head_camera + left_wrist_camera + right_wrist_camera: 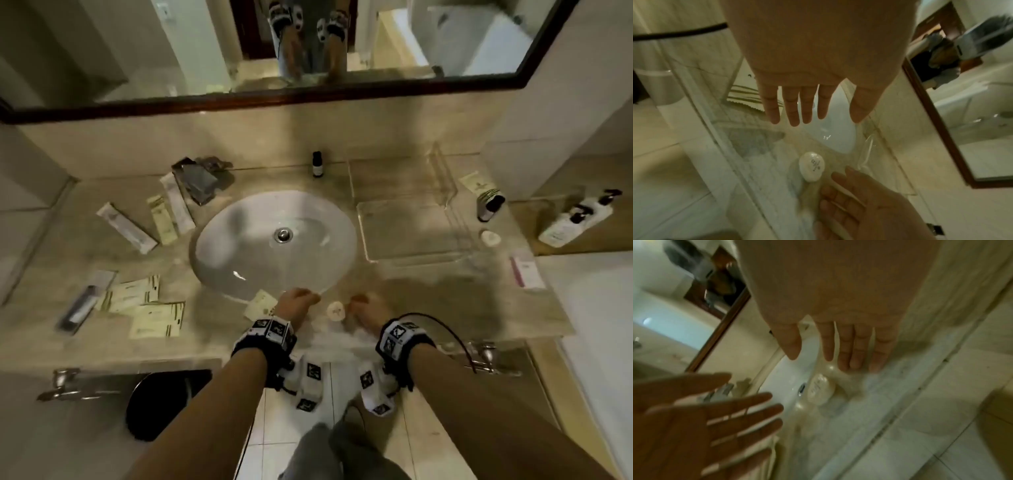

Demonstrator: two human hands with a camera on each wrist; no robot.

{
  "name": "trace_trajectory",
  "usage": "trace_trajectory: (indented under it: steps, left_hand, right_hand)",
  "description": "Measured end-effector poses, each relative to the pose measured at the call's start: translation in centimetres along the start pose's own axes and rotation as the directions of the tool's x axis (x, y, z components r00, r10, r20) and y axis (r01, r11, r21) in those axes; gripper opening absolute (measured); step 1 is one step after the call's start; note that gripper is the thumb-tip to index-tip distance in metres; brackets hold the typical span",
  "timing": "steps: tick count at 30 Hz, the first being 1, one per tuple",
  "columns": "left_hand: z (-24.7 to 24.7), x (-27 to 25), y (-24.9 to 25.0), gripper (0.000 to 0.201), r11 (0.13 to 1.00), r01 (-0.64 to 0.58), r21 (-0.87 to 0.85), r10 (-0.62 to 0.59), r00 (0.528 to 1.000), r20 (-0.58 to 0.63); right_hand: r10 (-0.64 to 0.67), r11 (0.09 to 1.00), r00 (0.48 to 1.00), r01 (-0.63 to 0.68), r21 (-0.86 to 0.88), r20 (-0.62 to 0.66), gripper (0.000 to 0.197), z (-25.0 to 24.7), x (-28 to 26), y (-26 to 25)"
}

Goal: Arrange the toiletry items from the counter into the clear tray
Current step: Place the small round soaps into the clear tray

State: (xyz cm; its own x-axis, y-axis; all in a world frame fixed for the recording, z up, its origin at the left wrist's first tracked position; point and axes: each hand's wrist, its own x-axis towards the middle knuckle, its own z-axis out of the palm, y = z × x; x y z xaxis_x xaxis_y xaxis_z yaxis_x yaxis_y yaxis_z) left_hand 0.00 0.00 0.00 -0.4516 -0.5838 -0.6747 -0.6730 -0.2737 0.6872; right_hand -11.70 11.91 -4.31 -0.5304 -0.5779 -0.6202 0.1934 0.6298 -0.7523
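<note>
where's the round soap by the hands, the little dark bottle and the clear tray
round soap (335, 311), head view, middle of its white top
little dark bottle (318, 164), head view, on its label
clear tray (404, 258), head view, on its near rim

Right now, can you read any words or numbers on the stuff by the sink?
No text reads clearly.
Round white soap: small dark print, too blurred to read.
Striped sachets: print too small.
White pump bottle: label too blurred.
Small dark bottle: label too small.
Wrist bands: black-and-white square marker patterns, no words.
</note>
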Motion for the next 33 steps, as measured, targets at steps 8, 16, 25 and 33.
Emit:
trace_trajectory:
  steps: [8,16,25,33]
  left_hand:
    - [1.8,3.6,0.3,0.033,0.995,-0.010,0.102,0.003,0.997,0.071]
    - [1.7,5.6,-0.8,0.029,0.920,-0.112,0.375,0.047,0.983,0.178]
    - [1.8,5.7,0.5,0.014,0.990,-0.018,0.140,-0.014,0.975,0.220]
    - [6.9,5.9,6.6,0.030,0.991,0.040,-0.130,-0.007,0.969,0.248]
  right_hand:
    - [-0.178,0.625,0.984,0.120,-0.772,0.009,0.050,2.4,2.0,1.0]
    - [-0.302,0.645,0.953,0.220,-0.732,0.020,0.033,2.7,1.3,1.6]
    - [-0.331,0.717,0.943,0.265,-0.645,0.020,0.038,0.3,-0.8,-1.4]
    - [-0.386,0.727,0.910,0.197,-0.658,-0.153,0.045,-7.2,-1.8,-3.9]
